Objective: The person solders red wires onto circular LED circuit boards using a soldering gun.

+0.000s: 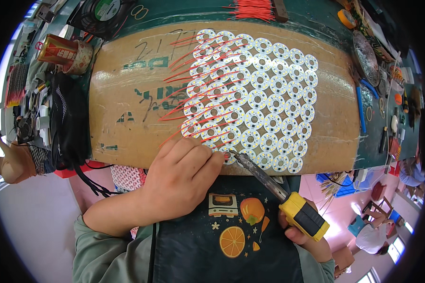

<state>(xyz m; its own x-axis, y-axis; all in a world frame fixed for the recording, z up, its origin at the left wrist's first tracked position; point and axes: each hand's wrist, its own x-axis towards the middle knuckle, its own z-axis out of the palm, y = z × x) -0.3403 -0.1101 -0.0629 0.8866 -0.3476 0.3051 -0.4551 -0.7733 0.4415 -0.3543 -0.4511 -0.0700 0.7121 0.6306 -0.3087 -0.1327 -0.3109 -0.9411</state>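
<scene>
Head view: L hand (186,165) is at the lower-left edge of a grid of round white LED boards (269,120), packed edge to edge on a cardboard sheet (123,108). Its fingers are curled and bunched w/ tips down by a bottom-row board; a bit of red shows there, but I can't tell if they're pinching a wire (the knuckles hide most of it). R hand (295,231) is wrapped around the yellow-and-black handle of a soldering iron (307,217), some fingers out of sight behind it; the iron's tip is on or just above that same board, contact too small to tell. Red wires (184,101) fan out left from the left-hand columns.

To do this joint well, I'd say: keep the wire end flat on its pad, heat pad + wire together, pull the tip off quickly, and hold the wire motionless until the solder sets. Keep L fingertips clear of the hot shaft, esp. this close, and don't drag the tip over neighboring LEDs.

Containers: patterned cup (81,59), upper left, w/ a red-and-gold can (57,49) leaning at its mouth; can't tell if it's inside. Metal dish (365,52), upper right: contents unclear. Blue crate (342,186), below the table's R side, w/ thin straw-colored sticks (331,189) at it, in or beside unclear.
</scene>
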